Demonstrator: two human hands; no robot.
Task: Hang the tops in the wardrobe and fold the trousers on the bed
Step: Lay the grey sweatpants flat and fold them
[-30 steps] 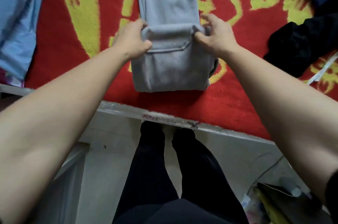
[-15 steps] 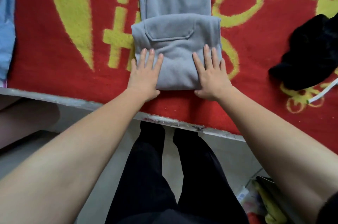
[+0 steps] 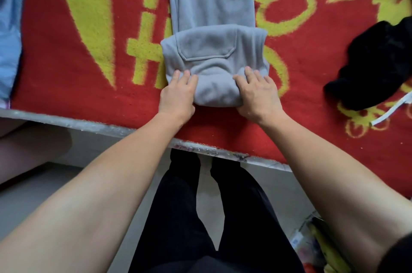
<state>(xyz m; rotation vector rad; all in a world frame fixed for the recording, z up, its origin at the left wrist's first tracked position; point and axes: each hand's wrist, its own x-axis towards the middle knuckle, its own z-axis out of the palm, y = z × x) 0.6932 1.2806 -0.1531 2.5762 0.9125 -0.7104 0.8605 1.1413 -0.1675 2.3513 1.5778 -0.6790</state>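
The left hand [image 3: 177, 97] and the right hand [image 3: 258, 96] each grip, fingers curled, the near folded end of soft grey fleece trousers [image 3: 209, 49] on a red and yellow blanket [image 3: 66, 94].

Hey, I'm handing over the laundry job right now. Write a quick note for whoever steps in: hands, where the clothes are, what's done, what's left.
Left hand: fingers bent onto the near fold of the grey trousers, gripping it; thumb hidden.
Right hand: the same, on the fold's right side.
Trousers lie on the red blanket near the bed's edge. The near end is folded over, pocket showing; the legs stretch away flat.
Black garment lies bunched on the right, light blue garment at the left edge.
Left: finish folding the trousers, then deal with those two.
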